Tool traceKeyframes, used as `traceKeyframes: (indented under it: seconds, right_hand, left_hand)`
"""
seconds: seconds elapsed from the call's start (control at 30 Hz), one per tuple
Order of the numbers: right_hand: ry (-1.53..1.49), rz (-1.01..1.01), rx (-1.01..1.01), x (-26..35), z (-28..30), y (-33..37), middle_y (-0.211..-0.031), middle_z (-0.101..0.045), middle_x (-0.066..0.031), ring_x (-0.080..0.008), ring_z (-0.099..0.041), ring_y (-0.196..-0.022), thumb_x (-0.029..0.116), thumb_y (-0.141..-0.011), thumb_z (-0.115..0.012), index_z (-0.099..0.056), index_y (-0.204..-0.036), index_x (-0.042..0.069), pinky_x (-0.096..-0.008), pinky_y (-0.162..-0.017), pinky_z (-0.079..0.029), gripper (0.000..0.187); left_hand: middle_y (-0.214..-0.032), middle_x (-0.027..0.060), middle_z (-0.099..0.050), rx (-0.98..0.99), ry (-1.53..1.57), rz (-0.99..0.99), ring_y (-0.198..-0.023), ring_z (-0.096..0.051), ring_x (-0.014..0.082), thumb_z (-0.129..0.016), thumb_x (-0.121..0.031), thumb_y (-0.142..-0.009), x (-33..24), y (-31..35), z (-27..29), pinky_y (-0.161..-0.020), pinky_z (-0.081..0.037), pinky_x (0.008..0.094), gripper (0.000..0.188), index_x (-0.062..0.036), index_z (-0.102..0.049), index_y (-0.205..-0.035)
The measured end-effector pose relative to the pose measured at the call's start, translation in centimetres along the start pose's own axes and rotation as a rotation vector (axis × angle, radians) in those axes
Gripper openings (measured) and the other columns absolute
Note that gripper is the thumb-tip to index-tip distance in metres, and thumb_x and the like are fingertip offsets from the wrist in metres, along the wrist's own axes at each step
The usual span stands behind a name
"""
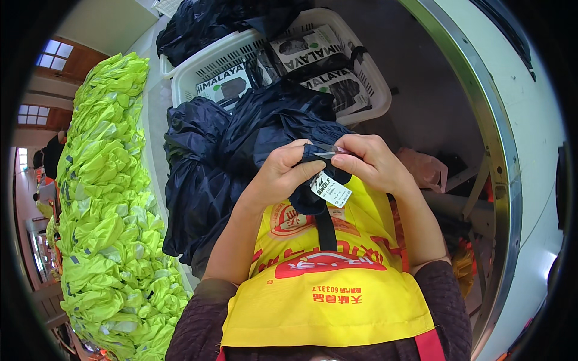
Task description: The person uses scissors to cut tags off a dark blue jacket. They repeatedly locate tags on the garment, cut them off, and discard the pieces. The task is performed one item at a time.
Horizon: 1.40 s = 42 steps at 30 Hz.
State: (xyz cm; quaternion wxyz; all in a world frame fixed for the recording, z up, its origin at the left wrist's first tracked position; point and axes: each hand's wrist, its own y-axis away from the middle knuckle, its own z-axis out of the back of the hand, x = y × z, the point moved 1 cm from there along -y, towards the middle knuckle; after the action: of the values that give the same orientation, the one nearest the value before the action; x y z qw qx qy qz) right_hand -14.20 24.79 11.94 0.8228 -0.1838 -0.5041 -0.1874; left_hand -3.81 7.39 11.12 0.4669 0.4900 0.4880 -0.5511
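Observation:
My left hand [284, 171] is closed, pinching the edge of a dark navy garment [265, 120] between thumb and fingers. A white printed label [331, 190] hangs from that edge, just below my fingertips. Closed opposite it, my right hand [372, 161] grips thread snips [324, 154], whose slim metal blades point left at the pinched fabric. Most of the snips' body is hidden by the right fingers. The garment's bulk lies bunched beyond and to the left of my hands, and part of it hangs over my yellow apron [325, 301].
Beyond the garment stands a white plastic basket [380, 90] holding black-and-white printed packages [307, 51]. More dark fabric [223, 21] is heaped behind it. A long pile of neon-yellow garments [114, 210] runs along the left. A metal-edged table [503, 150] curves along the right.

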Motion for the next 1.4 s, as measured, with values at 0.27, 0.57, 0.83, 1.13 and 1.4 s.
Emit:
traceKeyframes:
  seconds: [0.27, 0.57, 0.83, 1.13, 1.4]
  right_hand:
    - [-0.25, -0.094, -0.138, -1.8, -1.0, 0.5, -0.063, -0.053, -0.0042, -0.0109, -0.049, -0.061, 0.028, -0.089, -0.054, -0.059, -0.081, 0.001, -0.027, -0.055, -0.039, 0.028]
    - [-0.162, -0.072, 0.091, -1.0, -0.4, 0.6, -0.061, -0.048, -0.0072, -0.015, -0.046, -0.057, 0.035, -0.088, -0.053, -0.057, -0.08, 0.0, -0.0287, -0.052, -0.036, 0.037]
    - [-0.054, 0.014, 0.074, -1.3, -0.7, 0.1, -0.06, -0.049, -0.0079, -0.0173, -0.046, -0.056, 0.035, -0.09, -0.05, -0.056, -0.074, 0.0, -0.0309, -0.053, -0.036, 0.039]
    - [-0.486, -0.209, -0.227, -1.0, -1.6, 0.9, -0.075, -0.055, 0.0024, -0.0044, -0.048, -0.068, 0.027, -0.088, -0.057, -0.06, -0.087, 0.003, -0.0203, -0.06, -0.039, 0.024]
    - [-0.212, 0.094, -0.532, -0.9, -4.4, 0.3, -0.068, -0.053, -0.0009, -0.0072, -0.048, -0.062, 0.013, -0.075, -0.074, -0.064, -0.082, 0.001, -0.0222, -0.055, -0.037, 0.017]
  left_hand:
    - [-0.081, 0.0033, -0.054, 0.05, -0.042, -0.006, -0.075, -0.052, 0.0113, -0.058, -0.002, -0.083, -0.4, -0.4, 0.0, -0.066, -0.043, 0.0225, 0.01, 0.0033, -0.061, -0.091]
    - [-0.077, 0.0064, -0.054, 0.148, -0.131, -0.033, -0.072, -0.05, 0.0196, -0.06, -0.003, -0.081, -0.6, -0.4, 0.0, -0.065, -0.04, 0.0288, 0.012, 0.0014, -0.061, -0.092]
    - [-0.076, 0.0078, -0.054, 0.189, -0.131, -0.055, -0.071, -0.05, 0.0213, -0.06, -0.003, -0.08, -0.5, -0.5, 0.0, -0.067, -0.04, 0.0302, 0.01, 0.0015, -0.061, -0.089]
    - [-0.079, 0.0068, -0.056, 0.151, -0.116, -0.041, -0.073, -0.053, 0.0174, -0.06, -0.003, -0.081, -0.2, -0.5, -0.1, -0.067, -0.043, 0.0264, 0.009, 0.0028, -0.06, -0.088]
    - [-0.078, 0.0056, -0.054, -0.004, -0.164, -0.078, -0.071, -0.053, 0.0147, -0.062, -0.001, -0.078, 0.8, -0.8, -0.9, -0.064, -0.042, 0.0248, 0.011, 0.0018, -0.059, -0.089]
